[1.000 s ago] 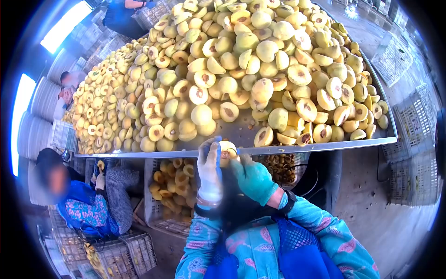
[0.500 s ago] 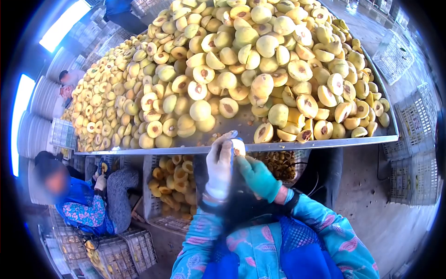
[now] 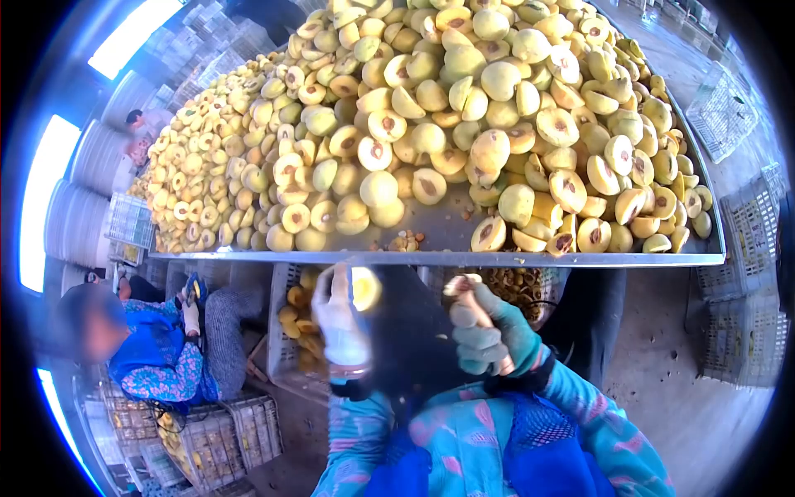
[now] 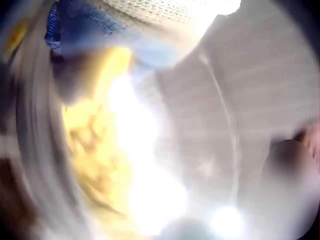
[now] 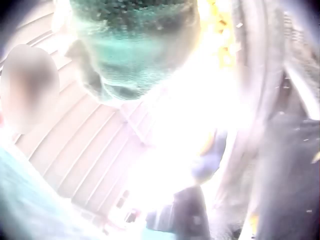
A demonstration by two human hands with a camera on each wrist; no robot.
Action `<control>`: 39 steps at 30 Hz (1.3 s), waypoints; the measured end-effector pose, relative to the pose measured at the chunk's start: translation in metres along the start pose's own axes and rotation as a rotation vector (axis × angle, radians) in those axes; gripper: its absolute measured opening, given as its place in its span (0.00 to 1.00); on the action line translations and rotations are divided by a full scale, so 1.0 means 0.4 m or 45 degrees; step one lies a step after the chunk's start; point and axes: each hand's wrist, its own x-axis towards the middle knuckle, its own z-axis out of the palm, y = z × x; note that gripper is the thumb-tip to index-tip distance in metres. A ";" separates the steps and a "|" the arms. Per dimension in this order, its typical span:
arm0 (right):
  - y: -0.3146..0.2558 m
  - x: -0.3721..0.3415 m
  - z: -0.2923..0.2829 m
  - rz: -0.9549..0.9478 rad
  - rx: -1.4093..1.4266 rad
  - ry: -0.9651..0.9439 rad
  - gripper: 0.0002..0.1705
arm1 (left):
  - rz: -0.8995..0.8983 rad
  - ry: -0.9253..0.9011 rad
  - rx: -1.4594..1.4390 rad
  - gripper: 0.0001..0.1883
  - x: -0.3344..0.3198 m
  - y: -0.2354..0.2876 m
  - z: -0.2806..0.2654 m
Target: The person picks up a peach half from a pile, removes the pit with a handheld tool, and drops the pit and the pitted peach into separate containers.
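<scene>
In the head view my left hand point(image 3: 341, 319), in a white glove with blue on it, holds a yellow peach half point(image 3: 364, 288) just below the table's front edge. My right hand point(image 3: 507, 335), in a green glove, has its fingers curled round a short tool with a pale brown handle point(image 3: 474, 308). A dark reddish-brown piece shows at the tool's upper end; I cannot tell what it is. A gap separates the hands over my dark lap. Glare washes out both wrist views, which show the white glove point(image 4: 170, 25) and the green glove point(image 5: 135, 55).
A metal-rimmed table point(image 3: 497, 260) bears a large heap of peach halves point(image 3: 414, 108). Beneath it stand a crate of peach halves point(image 3: 298, 319) and another of brown scraps point(image 3: 517, 286). Another person point(image 3: 157, 348) sits at the left. Stacked crates point(image 3: 745, 331) stand at the right.
My hands, earlier together at the peach half, have come apart: left hand leftward with the fruit, right hand rightward and down. The tool in the right hand now shows plainly.
</scene>
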 end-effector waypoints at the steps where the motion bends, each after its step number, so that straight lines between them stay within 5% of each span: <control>1: -0.020 -0.004 -0.073 -0.019 0.022 -0.012 0.23 | 0.214 0.088 0.821 0.19 0.076 -0.036 -0.067; 2: -0.026 -0.014 -0.132 -0.007 0.030 0.177 0.25 | 0.717 0.036 1.580 0.21 0.124 -0.021 -0.089; 4: -0.012 0.003 -0.163 0.133 -0.005 0.468 0.24 | 0.827 0.028 1.531 0.18 0.221 -0.012 -0.021; 6: 0.002 0.040 -0.090 0.174 -0.331 0.586 0.24 | 0.769 -0.249 1.908 0.22 0.332 -0.050 0.044; 9: -0.007 0.063 -0.031 0.059 -0.593 0.647 0.24 | 0.564 -0.574 1.888 0.23 0.447 -0.068 0.038; 11: -0.017 0.061 -0.005 -0.022 -0.638 0.707 0.24 | 0.623 -0.666 1.884 0.22 0.437 -0.056 0.018; 13: -0.030 0.061 0.039 -0.179 -1.193 0.850 0.24 | -0.065 -0.519 1.021 0.21 0.390 -0.001 0.022; 15: -0.013 0.112 -0.009 -0.289 -1.270 0.851 0.22 | -0.001 -0.425 0.286 0.22 0.329 0.026 0.012; 17: -0.006 0.169 -0.017 -1.229 -2.264 0.691 0.20 | -0.121 -0.539 -0.235 0.24 0.250 0.027 0.020; 18: -0.013 0.171 0.002 -1.214 -2.475 0.670 0.20 | -0.234 -0.621 -0.366 0.17 0.227 0.017 0.007; 19: -0.017 0.177 0.014 -1.223 -2.478 0.678 0.20 | 0.249 -0.589 0.330 0.17 0.193 -0.004 0.027; 21: -0.017 0.184 0.025 -0.954 -2.656 0.879 0.20 | 1.201 -0.616 1.046 0.19 0.126 0.016 0.068; 24: 0.002 0.172 0.001 -1.001 -2.616 0.960 0.21 | 0.307 -0.495 -0.027 0.19 0.044 -0.011 0.134; 27: 0.015 0.167 -0.002 -1.021 -2.549 1.018 0.21 | 0.589 -0.597 0.268 0.15 0.053 -0.067 0.131; 29: 0.022 0.164 -0.003 -0.990 -2.505 1.042 0.21 | 0.457 -0.484 0.124 0.14 0.051 -0.096 0.147; 31: 0.029 0.165 0.000 -0.932 -2.498 1.072 0.21 | -0.060 -0.287 -0.208 0.14 0.047 -0.080 0.158; 33: 0.043 0.162 -0.015 -0.968 -2.431 1.069 0.21 | 0.075 -0.228 -0.021 0.14 0.029 -0.061 0.177; 39: 0.042 0.154 -0.077 -1.037 -2.210 0.963 0.20 | 0.003 -0.323 0.028 0.13 0.014 -0.070 0.192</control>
